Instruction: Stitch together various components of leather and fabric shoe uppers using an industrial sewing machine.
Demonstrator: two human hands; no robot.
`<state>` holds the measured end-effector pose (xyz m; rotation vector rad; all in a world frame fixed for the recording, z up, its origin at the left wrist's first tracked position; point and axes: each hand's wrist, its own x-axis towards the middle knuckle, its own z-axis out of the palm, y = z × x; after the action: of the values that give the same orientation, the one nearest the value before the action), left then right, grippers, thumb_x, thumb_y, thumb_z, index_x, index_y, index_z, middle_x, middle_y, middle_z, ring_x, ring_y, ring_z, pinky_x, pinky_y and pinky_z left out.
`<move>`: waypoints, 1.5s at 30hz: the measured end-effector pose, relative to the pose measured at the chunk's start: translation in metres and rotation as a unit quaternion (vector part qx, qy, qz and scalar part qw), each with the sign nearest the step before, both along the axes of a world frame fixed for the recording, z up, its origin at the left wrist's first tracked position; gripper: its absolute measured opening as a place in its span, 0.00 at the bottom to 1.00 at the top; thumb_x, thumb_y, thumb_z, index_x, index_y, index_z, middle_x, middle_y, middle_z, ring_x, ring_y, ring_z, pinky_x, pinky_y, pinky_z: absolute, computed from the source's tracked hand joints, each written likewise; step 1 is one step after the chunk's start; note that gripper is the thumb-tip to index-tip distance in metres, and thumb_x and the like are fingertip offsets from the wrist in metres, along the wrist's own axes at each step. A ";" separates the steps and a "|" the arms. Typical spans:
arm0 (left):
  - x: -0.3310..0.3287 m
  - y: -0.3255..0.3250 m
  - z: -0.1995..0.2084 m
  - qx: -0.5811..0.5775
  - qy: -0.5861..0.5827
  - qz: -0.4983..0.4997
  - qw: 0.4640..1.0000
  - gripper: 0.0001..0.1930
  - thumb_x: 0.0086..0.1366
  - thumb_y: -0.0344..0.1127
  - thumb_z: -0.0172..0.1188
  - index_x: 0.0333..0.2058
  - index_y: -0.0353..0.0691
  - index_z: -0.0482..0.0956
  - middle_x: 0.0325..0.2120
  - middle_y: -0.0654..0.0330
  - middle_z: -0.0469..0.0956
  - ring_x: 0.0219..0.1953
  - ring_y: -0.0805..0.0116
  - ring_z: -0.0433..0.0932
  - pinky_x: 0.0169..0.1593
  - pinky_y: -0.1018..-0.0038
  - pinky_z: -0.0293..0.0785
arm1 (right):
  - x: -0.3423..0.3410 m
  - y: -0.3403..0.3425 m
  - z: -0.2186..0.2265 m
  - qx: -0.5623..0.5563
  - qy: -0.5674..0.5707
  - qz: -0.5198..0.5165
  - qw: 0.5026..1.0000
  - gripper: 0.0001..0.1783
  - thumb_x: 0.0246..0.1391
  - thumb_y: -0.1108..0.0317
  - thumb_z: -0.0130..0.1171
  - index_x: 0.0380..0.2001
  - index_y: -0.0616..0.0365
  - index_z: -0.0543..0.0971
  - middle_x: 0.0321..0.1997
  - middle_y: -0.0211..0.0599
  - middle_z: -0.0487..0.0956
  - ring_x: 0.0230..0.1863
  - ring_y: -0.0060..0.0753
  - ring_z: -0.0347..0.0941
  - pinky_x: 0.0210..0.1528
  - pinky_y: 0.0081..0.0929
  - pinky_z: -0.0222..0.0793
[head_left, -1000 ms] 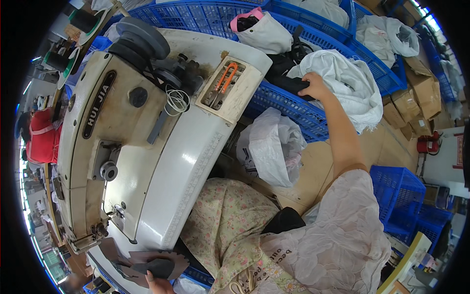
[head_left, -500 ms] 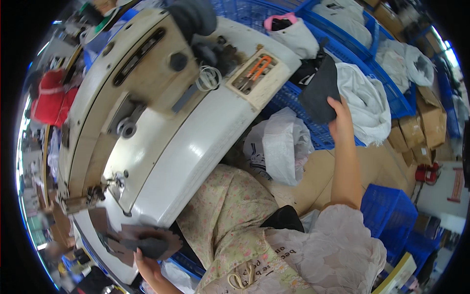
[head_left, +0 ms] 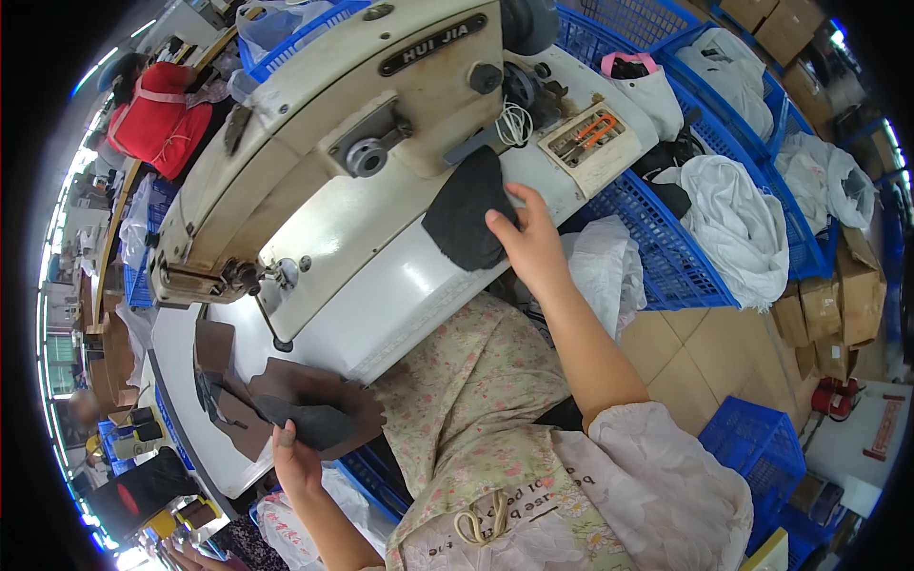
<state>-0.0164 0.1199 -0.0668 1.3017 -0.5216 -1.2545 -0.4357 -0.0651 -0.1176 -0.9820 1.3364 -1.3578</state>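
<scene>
At far left I see a person in red (head_left: 160,124), back toward my camera; nearer, brown pieces (head_left: 217,348) lie overlapping at the near end of a white worktable (head_left: 376,319), partly past its edge, probably kept there to be close to the body; the left hand (head_left: 298,462) holds a small dark piece (head_left: 322,427) over them, thumb on top, seemingly so it stays flat; I cannot tell whether the hidden fingers also grip the brown layer.

Above stands a cream sewing machine (head_left: 305,138), its arm slanting up to the right; in front of it the right hand (head_left: 531,240) pinches a black panel (head_left: 465,211) between thumb and fingers, by its right edge only, which leaves most of the panel spread out over the worktable.

Just beyond, an orange-handled tool (head_left: 601,125) sits in a recessed tray (head_left: 614,169), presumably to stay within reach; farther right, a blue crate (head_left: 681,262) bears a white sack (head_left: 738,219); cardboard boxes (head_left: 821,309) stand behind.
</scene>
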 end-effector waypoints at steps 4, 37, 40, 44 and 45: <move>0.003 -0.001 -0.002 -0.017 0.010 -0.023 1.000 0.24 0.66 0.30 0.58 0.59 0.31 0.70 0.56 0.56 0.74 0.60 0.62 0.70 0.68 0.65 0.58 | 0.003 -0.024 0.001 0.001 0.027 -0.104 0.994 0.34 0.56 0.62 0.64 0.61 0.64 0.66 0.37 0.46 0.81 0.34 0.35 0.78 0.40 0.30 0.72; -0.039 -0.016 0.032 0.036 0.084 -0.114 0.989 0.18 0.68 0.32 0.58 0.54 0.32 0.74 0.46 0.58 0.79 0.49 0.65 0.78 0.57 0.68 0.71 | 0.169 0.003 0.046 -0.153 0.314 0.371 0.860 0.26 0.56 0.67 0.62 0.59 0.46 0.76 0.39 0.39 0.77 0.42 0.44 0.75 0.47 0.34 0.71; -0.011 -0.054 0.055 0.044 -0.137 -0.097 0.985 0.15 0.67 0.31 0.58 0.50 0.32 0.76 0.40 0.59 0.80 0.43 0.68 0.79 0.51 0.69 0.74 | 0.171 -0.026 0.045 -0.139 0.367 0.380 0.838 0.27 0.55 0.68 0.63 0.60 0.47 0.76 0.43 0.39 0.78 0.46 0.43 0.74 0.51 0.35 0.69; 0.035 -0.126 0.073 0.121 -0.442 -0.293 0.839 0.14 0.61 0.30 0.59 0.45 0.32 0.77 0.32 0.59 0.79 0.36 0.70 0.77 0.44 0.71 0.73 | 0.183 -0.024 0.043 -0.305 0.574 0.247 0.719 0.27 0.52 0.60 0.65 0.57 0.51 0.77 0.51 0.40 0.75 0.57 0.46 0.69 0.57 0.46 0.63; 0.039 -0.139 0.072 0.100 -0.498 -0.332 0.795 0.17 0.58 0.30 0.61 0.47 0.33 0.76 0.34 0.52 0.80 0.38 0.62 0.79 0.47 0.68 0.74 | 0.190 -0.017 0.045 -0.306 0.573 0.250 0.718 0.27 0.52 0.60 0.65 0.57 0.51 0.77 0.51 0.40 0.75 0.57 0.46 0.69 0.57 0.46 0.63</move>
<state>0.0224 -0.0189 0.0051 2.0336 -1.7611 -1.0747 -0.2459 -0.0819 -0.0726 -2.7189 1.2113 -0.6607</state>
